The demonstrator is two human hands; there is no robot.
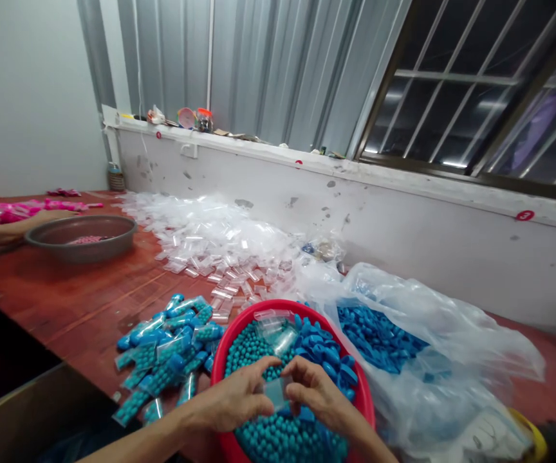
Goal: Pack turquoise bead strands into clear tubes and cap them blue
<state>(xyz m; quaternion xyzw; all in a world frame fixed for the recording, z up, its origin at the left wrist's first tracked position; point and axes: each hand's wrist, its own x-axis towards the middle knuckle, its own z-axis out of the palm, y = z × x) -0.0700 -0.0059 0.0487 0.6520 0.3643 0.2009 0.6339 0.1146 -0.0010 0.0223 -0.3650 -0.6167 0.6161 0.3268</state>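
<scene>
Red table [56, 289] under a pale low wall [403, 225]: a tube [275, 393] held over the red basin [221, 360]

The table's far edge meets the wall, which seems to act as a backstop for the heap of clear tubes [210, 225] spread along it. The red basin stands by the near edge, probably so that everything in it lies right under the hands; its raised rim would keep the round teal beads [278, 440] from rolling off, with blue caps [319, 344] gathered on its right side. The tube is above the middle of this basin, where anything dropped would likely fall back in. The left hand [237, 399] has its fingers pinching the tube from one side, and the right hand [314, 392] grasps it from the other, perhaps because something so small and smooth needs steadying at both ends; whether it has beads inside, I cannot tell. Left of the basin, filled tubes [162, 354] lie piled near the table's near edge, apart from the clear ones, which keeps the two kinds from mixing. To the right, a bag [452, 334] gapes towards the basin, leaving more caps within reach. Towards the table's left end, another person's hand [49, 220] is beside a grey basin [80, 256]
</scene>
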